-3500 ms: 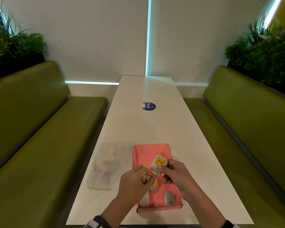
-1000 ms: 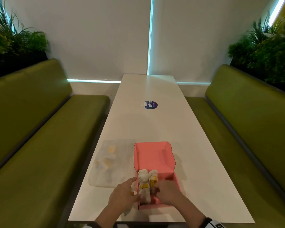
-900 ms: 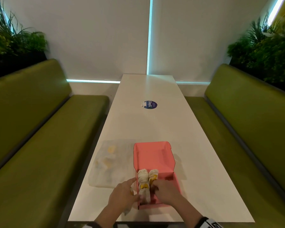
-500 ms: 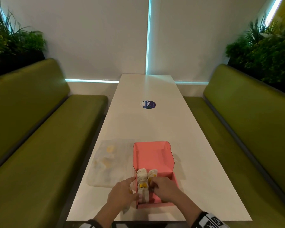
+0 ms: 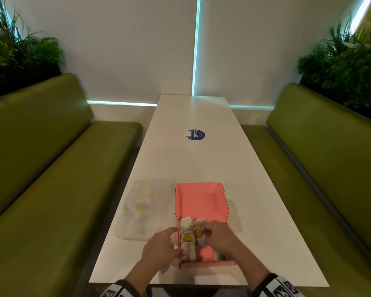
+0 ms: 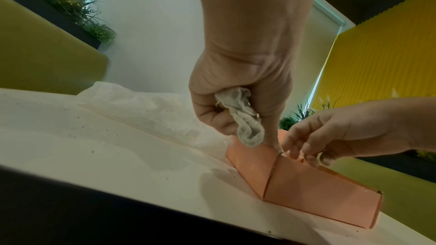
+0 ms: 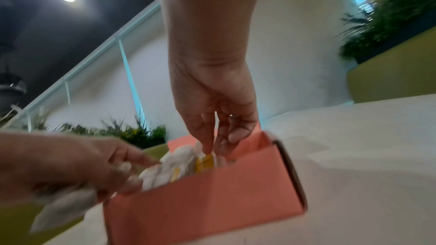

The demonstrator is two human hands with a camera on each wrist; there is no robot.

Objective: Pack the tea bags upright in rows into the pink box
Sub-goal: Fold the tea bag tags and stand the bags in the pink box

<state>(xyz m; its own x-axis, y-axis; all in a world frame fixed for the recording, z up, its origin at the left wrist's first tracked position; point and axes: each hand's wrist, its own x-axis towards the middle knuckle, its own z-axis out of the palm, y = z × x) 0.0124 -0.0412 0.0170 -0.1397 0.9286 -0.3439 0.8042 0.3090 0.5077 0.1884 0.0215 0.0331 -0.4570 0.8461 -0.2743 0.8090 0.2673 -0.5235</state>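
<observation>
The pink box [image 5: 201,202] lies open near the table's front edge, its lid flat toward the far side. Several white tea bags [image 5: 187,239] with yellow tags stand in two short rows along its left wall. My left hand [image 5: 169,243] is outside that wall, fingertips against the nearest bags. In the left wrist view it grips a crumpled tea bag [image 6: 245,118] in its curled fingers. My right hand [image 5: 214,234] is inside the box. Its fingers [image 7: 207,144] point down and touch the tops of the second row of bags [image 7: 205,159].
A clear plastic bag [image 5: 141,209] holding more tea bags lies on the white table [image 5: 191,163] just left of the box. A round blue sticker [image 5: 196,134] sits farther up the table. Green benches [image 5: 51,189] run along both sides.
3.5 s ago both hands held a tea bag above the box. They have since come down to the bags in the near left part. Over the last second they barely moved.
</observation>
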